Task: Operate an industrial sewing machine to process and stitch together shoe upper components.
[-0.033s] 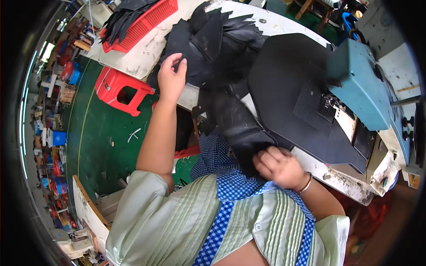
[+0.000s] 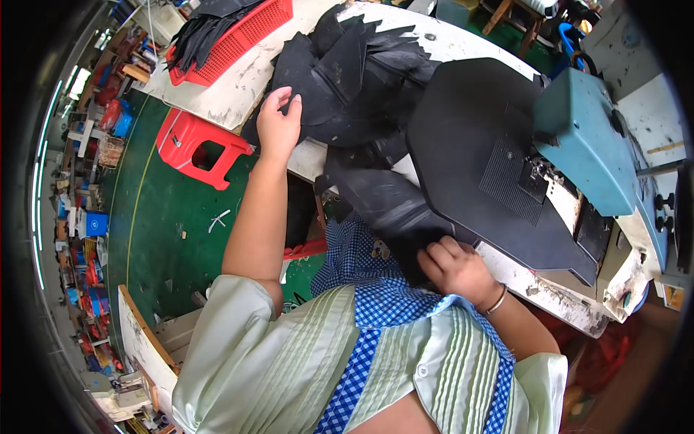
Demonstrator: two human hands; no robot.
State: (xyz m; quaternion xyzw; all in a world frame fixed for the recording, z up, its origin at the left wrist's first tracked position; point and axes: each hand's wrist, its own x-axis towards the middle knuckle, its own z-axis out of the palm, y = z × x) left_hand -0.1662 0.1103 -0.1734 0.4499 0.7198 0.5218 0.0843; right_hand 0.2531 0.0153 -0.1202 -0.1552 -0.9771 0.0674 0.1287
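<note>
black fabric pieces [image 2: 347,79], jagged, heaped

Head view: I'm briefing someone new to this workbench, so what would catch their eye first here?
Probably the heap of black cut pieces across the middle of the white worktable, with the left hand resting on its near edge. To the right stands a teal machine over a broad black work plate, and the right hand grips black material at the table's front edge. A red basket and red stool stand out at upper left.

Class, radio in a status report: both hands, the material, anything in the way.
Left hand on black pieces pile. Right hand gripping black piece at table edge. Blue machine alongside.
</note>
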